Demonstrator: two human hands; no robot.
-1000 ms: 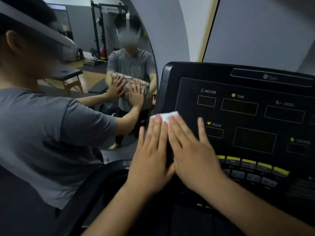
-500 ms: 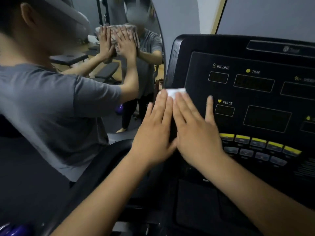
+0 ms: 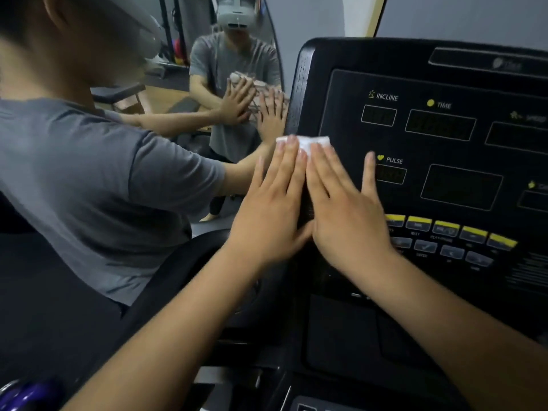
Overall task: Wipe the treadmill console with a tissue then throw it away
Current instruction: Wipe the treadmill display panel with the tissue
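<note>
Most of the tissue [image 3: 318, 140] hides under left hand [image 3: 268, 216] and right hand [image 3: 348, 218], fingers [image 3: 292, 173] straight, pressing console [image 3: 459, 84].

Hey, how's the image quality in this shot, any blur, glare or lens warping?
In the head view the light is dim and even, with no glare on the console; the left hand, right hand and tissue are motion-smeared; the INCLINE, TIME and PULSE labels read clearly, the far-right label is blurred; the wide angle bows the console's left edge.

Console face [image 3: 462, 188] open rightward; mirror [image 3: 207, 120] flanks left edge.
</note>
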